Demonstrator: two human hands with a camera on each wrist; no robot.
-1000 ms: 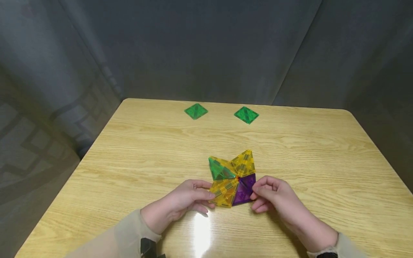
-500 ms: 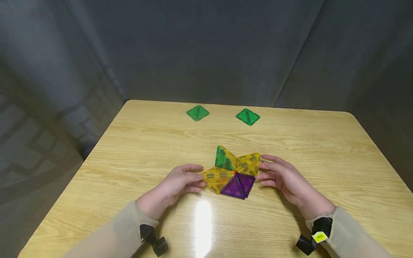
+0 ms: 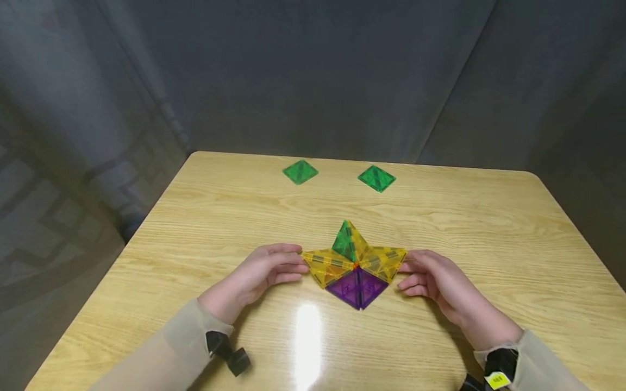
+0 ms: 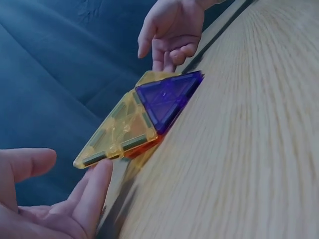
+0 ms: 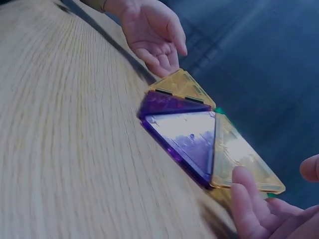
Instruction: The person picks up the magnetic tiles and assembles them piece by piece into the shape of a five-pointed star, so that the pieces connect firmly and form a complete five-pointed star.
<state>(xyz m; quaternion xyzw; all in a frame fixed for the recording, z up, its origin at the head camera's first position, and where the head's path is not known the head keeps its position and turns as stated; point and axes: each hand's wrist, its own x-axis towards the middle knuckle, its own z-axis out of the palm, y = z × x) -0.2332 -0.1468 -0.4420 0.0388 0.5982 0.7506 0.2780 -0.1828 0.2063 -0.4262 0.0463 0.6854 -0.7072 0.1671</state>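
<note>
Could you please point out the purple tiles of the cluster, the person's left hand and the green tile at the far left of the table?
purple tiles [image 3: 358,287], head view, on the seam between them.
left hand [image 3: 254,274], head view, back of the hand.
far-left green tile [image 3: 300,171], head view, its centre.

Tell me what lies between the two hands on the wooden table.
In the head view, a cluster of translucent yellow, green and purple triangular tiles lies between the left hand and the right hand.

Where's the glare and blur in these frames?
Head view: sharp, with a bright glare patch on the table just near of the tile cluster. Left wrist view: wood grain smeared by motion blur, left hand soft. Right wrist view: same smear, plus a white reflection on the purple tile.
</note>
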